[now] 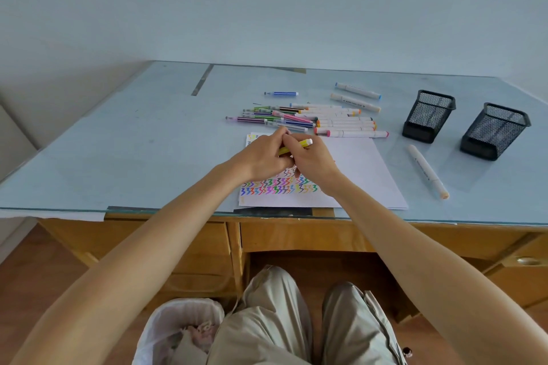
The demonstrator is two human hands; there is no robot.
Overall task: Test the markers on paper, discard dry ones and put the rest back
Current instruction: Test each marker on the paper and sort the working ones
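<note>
i have a yellow marker point(296, 146) over the sheet of paper point(355, 169), both hands meeting on it — my left hand point(261, 157) curls its fingers round the near end and my right hand point(311, 161) grips the barrel, white end pointing away from me toward the marker pile. whether i am capping or uncapping i cannot tell, since my fingers cover that end

judging from the paper, i am well into the testing: its near left part carries rows of zigzags in many colours, while the right part of the sheet is bare. just beyond the paper lies the pile of markers point(305, 118), thin striped ones and thick white ones side by side, with a blue marker point(281, 93) and two more thick ones farther beyond. right of the paper rests a single white marker point(427, 170), and beyond that stand two black mesh holders point(428, 115) — i see no marker sticking out of them, so i judge the putting back is all yet to do

below the paper's near edge, on the floor by my knees, sits a lined bin point(178, 332); its contents are too unclear to say if any dry marker went in
</note>
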